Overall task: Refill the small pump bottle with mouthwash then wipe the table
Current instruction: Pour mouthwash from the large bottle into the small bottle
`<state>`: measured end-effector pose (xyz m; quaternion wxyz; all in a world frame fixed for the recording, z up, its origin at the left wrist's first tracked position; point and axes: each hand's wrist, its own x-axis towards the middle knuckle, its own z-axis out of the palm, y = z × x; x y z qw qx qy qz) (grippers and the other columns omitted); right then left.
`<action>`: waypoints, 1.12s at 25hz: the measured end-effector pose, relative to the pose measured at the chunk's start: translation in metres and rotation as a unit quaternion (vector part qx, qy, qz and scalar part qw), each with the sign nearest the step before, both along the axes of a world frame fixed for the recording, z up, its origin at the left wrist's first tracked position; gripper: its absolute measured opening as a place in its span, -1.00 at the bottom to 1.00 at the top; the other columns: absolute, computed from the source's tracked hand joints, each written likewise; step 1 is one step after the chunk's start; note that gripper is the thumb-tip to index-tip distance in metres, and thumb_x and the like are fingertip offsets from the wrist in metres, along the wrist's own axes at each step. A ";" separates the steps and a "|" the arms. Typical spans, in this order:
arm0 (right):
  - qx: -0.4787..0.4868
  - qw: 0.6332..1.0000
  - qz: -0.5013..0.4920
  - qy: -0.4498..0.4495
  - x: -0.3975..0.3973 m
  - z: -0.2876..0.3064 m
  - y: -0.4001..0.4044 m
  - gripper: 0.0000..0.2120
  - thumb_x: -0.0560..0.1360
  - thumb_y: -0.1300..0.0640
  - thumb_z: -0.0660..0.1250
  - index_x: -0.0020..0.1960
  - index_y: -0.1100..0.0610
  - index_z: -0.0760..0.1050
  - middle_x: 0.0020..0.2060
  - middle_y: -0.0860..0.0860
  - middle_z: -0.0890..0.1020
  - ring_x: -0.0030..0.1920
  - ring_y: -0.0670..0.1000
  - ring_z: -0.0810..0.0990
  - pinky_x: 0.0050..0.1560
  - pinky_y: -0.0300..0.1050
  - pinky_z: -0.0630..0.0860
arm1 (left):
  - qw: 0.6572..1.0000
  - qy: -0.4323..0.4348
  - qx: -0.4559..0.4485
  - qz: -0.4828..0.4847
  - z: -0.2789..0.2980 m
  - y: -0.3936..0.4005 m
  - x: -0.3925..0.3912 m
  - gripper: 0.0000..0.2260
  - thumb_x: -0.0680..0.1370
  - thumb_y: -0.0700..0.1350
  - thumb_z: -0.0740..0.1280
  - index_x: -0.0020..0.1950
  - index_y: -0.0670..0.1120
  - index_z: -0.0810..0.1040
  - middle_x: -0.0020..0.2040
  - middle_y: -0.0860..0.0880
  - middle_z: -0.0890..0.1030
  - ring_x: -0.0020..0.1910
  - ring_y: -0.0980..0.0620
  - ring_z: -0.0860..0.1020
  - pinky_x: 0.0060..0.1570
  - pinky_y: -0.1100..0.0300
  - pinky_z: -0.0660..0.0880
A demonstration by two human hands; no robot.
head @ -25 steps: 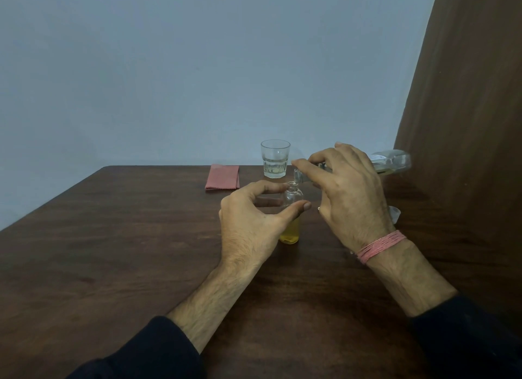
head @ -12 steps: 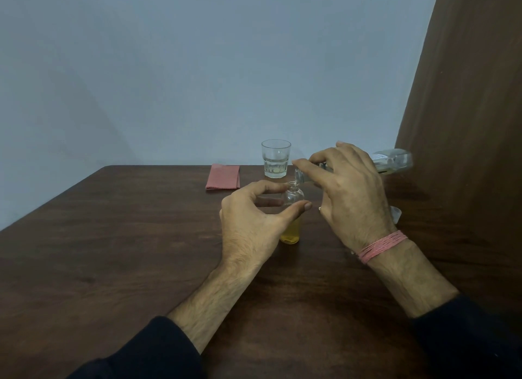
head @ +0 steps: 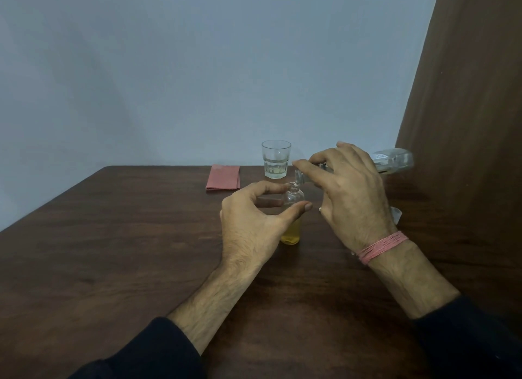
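Right hand [head: 350, 198] grips a tilted clear mouthwash bottle [head: 392, 160], its mouth at the neck of a small clear bottle of yellow liquid [head: 292, 212], which the left hand [head: 254, 223] pinches between finger and thumb

small clear bottle [head: 292, 223] stands upright on the dark wood table [head: 127, 237], mid-table, cap off, bottom part filled w/ yellow-amber liquid, upper part clear. bigger clear mouthwash bottle [head: 392, 161] lies tipped nearly horizontal above & right of it, white label near its base end, mouth right at the small bottle's opening. folded pink cloth [head: 223, 177] lies flat toward the table's far edge, left of & behind the small bottle, well apart from it
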<state>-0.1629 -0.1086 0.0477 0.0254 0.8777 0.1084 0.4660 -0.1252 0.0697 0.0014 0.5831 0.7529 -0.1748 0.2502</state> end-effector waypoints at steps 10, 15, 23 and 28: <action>-0.002 1.000 -0.003 -0.003 0.000 0.000 0.000 -0.35 0.29 0.43 0.59 0.36 0.12 0.68 0.09 0.14 0.69 0.19 0.27 0.66 0.53 0.29 0.44 | 1.000 -0.010 0.006 0.003 0.000 -0.001 0.001 -0.56 0.33 0.32 0.73 0.11 0.17 0.84 -0.05 0.26 0.80 0.04 0.43 0.73 0.03 0.56 0.56; -0.005 1.000 -0.007 -0.001 0.001 0.000 0.000 -0.33 0.27 0.38 0.67 0.36 0.11 0.68 0.10 0.14 0.70 0.21 0.28 0.66 0.51 0.28 0.42 | 1.000 -0.006 0.004 -0.002 0.001 -0.001 0.000 -0.57 0.33 0.31 0.73 0.11 0.18 0.83 -0.04 0.26 0.80 0.03 0.42 0.74 0.10 0.29 0.72; -0.008 1.000 -0.006 -0.003 0.000 0.001 0.000 -0.30 0.26 0.44 0.64 0.36 0.11 0.68 0.10 0.13 0.69 0.21 0.26 0.66 0.53 0.26 0.41 | 1.000 0.004 0.004 0.004 0.001 0.001 -0.001 -0.56 0.33 0.30 0.76 0.12 0.16 0.84 -0.03 0.23 0.82 0.03 0.37 0.76 0.15 0.20 0.75; -0.011 1.000 -0.007 0.000 -0.001 0.003 0.001 -0.27 0.22 0.47 0.63 0.36 0.12 0.68 0.10 0.13 0.70 0.21 0.27 0.66 0.53 0.28 0.41 | 1.000 0.009 0.017 0.001 0.001 0.001 -0.001 -0.53 0.29 0.26 0.79 0.13 0.19 0.82 0.02 0.22 0.82 0.00 0.38 0.76 0.13 0.23 0.74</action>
